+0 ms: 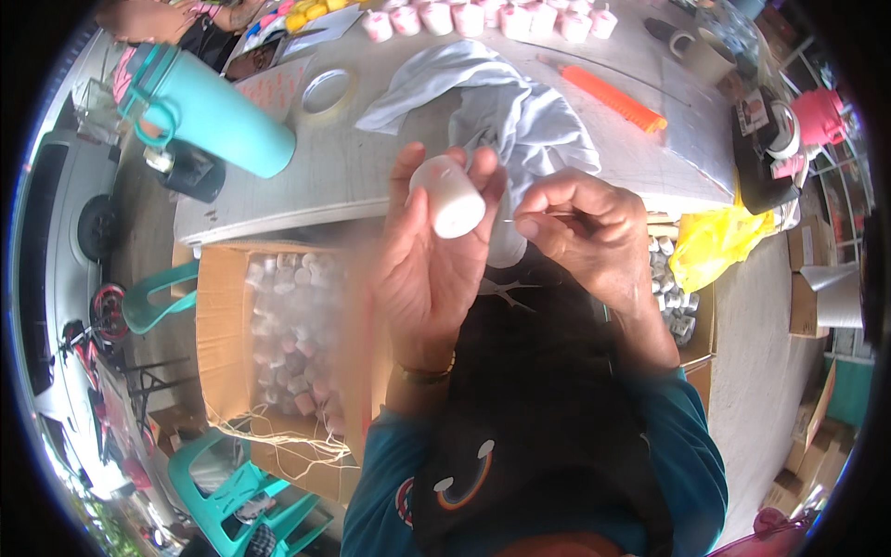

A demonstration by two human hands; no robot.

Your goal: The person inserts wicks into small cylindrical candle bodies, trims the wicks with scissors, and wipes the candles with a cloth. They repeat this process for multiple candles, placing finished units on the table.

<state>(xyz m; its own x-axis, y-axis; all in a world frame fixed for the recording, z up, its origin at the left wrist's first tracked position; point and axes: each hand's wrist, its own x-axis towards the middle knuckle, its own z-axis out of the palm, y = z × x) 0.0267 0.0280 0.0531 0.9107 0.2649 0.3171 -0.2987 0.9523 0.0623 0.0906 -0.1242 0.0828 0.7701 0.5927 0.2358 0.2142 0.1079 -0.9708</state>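
My left hand (429, 265) is closed around a small white candle (457, 206), tilted, with its round end facing me. Beside it, to the right, my right hand (585, 227) is pinched, thumb against forefinger. From that pinch a thin pale strand (508, 221), like a wick, points toward the candle. Below the left hand stands a cardboard box (221, 325) with many small white and pinkish candles (295, 353) in it. Cream strings (288, 444) hang over the box's near edge. A grey-white cloth (520, 116) lies crumpled on the table beyond both hands.
Rows of pink-and-white candles (469, 19) line the far table (371, 176). A teal bottle (218, 111), a tape roll (328, 91) and an orange cutter (613, 97) lie on it. At right are a yellow bag (719, 243) and a box of metal-cased pieces (682, 302). Another person's arm (148, 20) shows far left.
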